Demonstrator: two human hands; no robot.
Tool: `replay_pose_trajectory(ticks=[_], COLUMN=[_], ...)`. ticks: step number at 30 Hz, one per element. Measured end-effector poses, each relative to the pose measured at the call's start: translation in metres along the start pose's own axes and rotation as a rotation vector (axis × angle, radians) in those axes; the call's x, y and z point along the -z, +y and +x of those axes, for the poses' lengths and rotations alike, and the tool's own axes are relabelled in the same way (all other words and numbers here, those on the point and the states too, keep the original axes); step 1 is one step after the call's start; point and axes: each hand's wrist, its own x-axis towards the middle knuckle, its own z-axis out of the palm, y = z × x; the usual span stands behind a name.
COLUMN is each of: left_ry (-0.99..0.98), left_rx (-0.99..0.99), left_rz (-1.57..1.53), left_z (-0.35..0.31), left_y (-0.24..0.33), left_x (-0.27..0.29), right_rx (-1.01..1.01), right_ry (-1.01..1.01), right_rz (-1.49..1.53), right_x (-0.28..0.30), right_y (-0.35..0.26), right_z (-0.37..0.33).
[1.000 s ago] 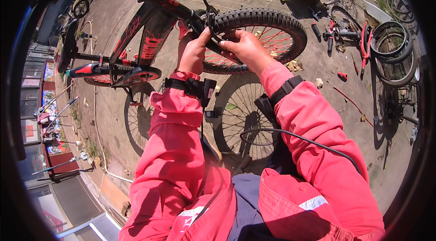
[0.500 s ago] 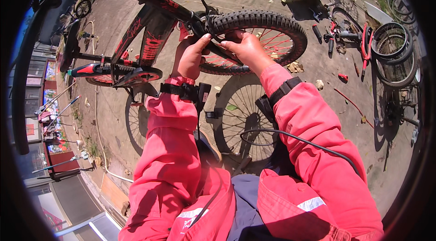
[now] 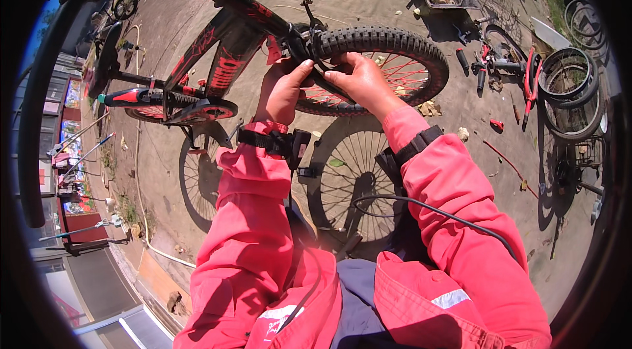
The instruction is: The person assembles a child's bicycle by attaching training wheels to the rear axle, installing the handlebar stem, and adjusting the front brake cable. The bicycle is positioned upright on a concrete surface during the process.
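At upper centre of frame, black fork leg (image 3: 318, 78) slants upper left to lower right, between left hand (image 3: 282, 92) and right hand (image 3: 363, 83), about equally near. Both hands' fingers curl in, thumbs facing; fingertips hidden, can't tell what's held. Front wheel (image 3: 390, 34) lies above and right of right hand.
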Motion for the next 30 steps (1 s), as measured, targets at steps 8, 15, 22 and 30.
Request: replay_pose_trajectory(ticks=[8,15,22,30], left_ry=[-0.038,0.052,0.156,0.224], left_rx=[-0.105,-0.143,-0.024,0.168], left_rz=[-0.024,0.193,0.215,0.042], left_z=[-0.009,-0.043,-0.092,-0.148], left_y=[0.003,0.005,-0.018,-0.072], left_x=[0.000,0.023,0.062,0.089], right_rx=[0.014,0.026,0.304,0.332], right_ry=[0.009,0.049,0.181,-0.202], right_rz=[-0.047,-0.352,-0.843,-0.915], right_x=[0.002,0.024,0.040,0.029], right_y=[-0.003,-0.040,-0.077,-0.081], right_z=[0.000,-0.005,-0.009,0.057])
